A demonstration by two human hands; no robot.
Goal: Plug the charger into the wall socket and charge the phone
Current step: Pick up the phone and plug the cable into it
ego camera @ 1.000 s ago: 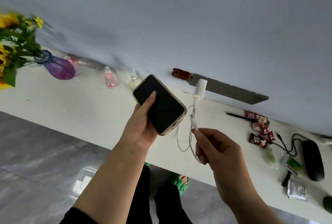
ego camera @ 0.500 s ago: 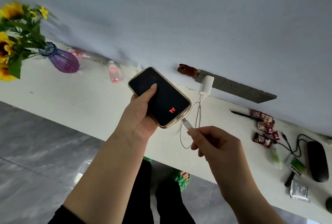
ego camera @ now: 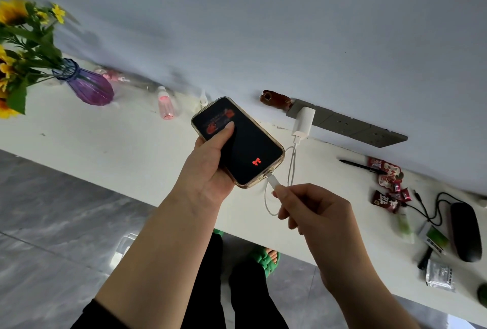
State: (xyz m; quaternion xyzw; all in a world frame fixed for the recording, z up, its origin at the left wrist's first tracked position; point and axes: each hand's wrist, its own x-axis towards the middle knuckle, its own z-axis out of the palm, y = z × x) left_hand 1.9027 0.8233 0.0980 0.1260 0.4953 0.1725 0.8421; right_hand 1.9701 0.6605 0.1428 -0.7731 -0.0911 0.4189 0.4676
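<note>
Right hand (ego camera: 313, 207) on smooth white plug (ego camera: 274, 182)

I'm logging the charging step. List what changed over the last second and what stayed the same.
The right hand carried the cable plug from a little way off up to the bottom edge of the phone, where it now sits at the port. The screen, dark a second ago, now shows a small red bow. Unchanged: the left hand holds the phone, and the white charger stays in the wall socket strip.
</note>
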